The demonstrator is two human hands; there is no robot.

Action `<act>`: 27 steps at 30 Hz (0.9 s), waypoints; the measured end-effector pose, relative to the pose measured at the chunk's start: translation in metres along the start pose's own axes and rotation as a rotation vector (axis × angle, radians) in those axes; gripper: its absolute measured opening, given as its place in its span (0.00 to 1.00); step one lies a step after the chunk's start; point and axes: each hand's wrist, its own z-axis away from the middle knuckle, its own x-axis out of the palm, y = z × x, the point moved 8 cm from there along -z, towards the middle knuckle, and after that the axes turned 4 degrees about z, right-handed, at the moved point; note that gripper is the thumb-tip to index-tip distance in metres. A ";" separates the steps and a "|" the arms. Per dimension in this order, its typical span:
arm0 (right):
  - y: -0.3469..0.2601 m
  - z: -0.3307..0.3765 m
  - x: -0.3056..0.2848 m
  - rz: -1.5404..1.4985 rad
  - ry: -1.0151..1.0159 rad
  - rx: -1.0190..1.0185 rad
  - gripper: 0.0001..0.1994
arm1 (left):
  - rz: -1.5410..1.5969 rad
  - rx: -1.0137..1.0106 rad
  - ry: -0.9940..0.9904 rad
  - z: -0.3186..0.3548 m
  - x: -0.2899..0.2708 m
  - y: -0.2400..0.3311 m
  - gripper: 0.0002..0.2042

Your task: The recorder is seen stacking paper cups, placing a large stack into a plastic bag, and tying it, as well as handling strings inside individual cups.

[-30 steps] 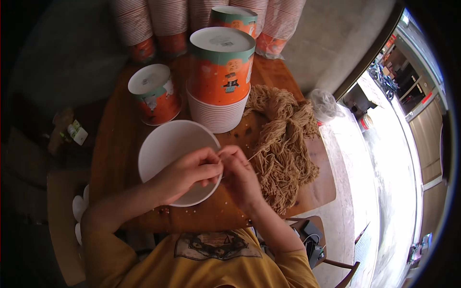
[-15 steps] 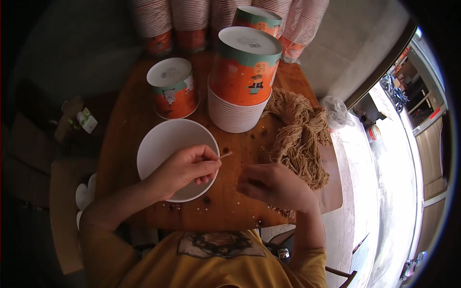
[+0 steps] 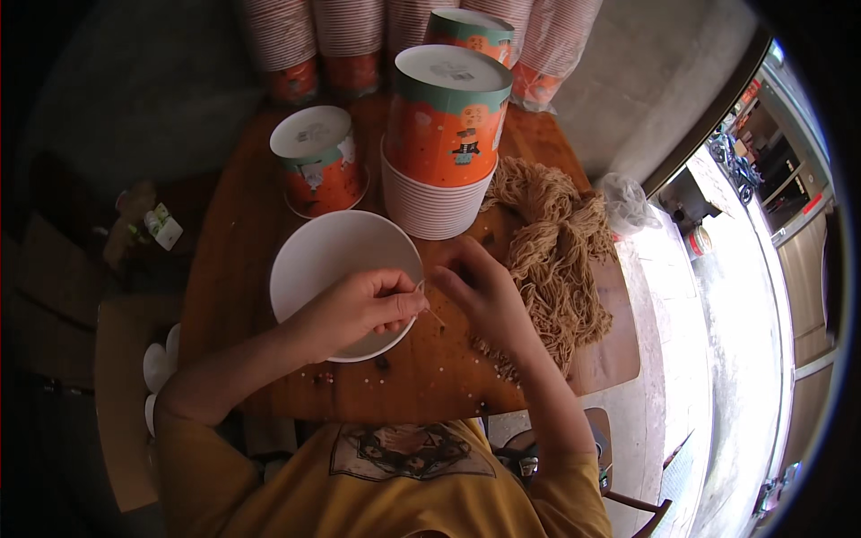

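Observation:
My left hand [image 3: 359,309] rests over the near rim of a white bowl [image 3: 323,255] and pinches a thin tan string [image 3: 433,314] that runs toward my right hand. My right hand [image 3: 484,291] lies on the wooden table [image 3: 238,242] beside a large tangled pile of tan string [image 3: 556,251], its fingers curled at the string's other end. Whether it grips the string is hard to tell.
A tall stack of orange printed paper cups [image 3: 444,134] stands behind the bowl, with a single upturned cup [image 3: 318,166] to its left. More wrapped cup stacks [image 3: 296,45] line the back. A clear plastic bag [image 3: 623,202] lies at the table's right edge.
My hands were together over the bowl's rim, then drew apart. My right hand has moved right toward the string pile; the view has shifted so the cups sit nearer the centre.

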 end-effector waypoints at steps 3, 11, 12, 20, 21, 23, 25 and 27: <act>0.012 0.024 -0.006 -0.142 0.148 0.120 0.07 | 0.016 0.020 0.016 -0.002 -0.001 -0.001 0.10; -0.014 0.044 0.012 0.089 0.176 -0.060 0.05 | 0.078 0.006 0.001 -0.005 0.000 0.000 0.09; -0.016 0.044 0.015 0.065 0.187 -0.056 0.05 | 0.123 -0.010 -0.012 -0.005 0.001 -0.001 0.09; -0.024 0.045 0.017 0.206 0.191 -0.149 0.06 | 0.359 -0.203 0.040 0.003 -0.001 -0.007 0.10; -0.022 0.045 0.017 0.158 0.179 -0.164 0.07 | 0.362 -0.203 0.029 0.003 -0.002 -0.007 0.10; -0.022 0.044 0.016 0.109 0.165 -0.179 0.07 | 0.369 -0.170 0.026 0.003 -0.004 -0.007 0.10; -0.020 0.043 0.016 0.095 0.145 -0.155 0.08 | 0.376 -0.138 0.021 0.003 -0.004 -0.005 0.11; -0.020 0.043 0.015 0.122 0.128 -0.181 0.08 | 0.370 -0.116 0.058 0.003 -0.006 -0.004 0.12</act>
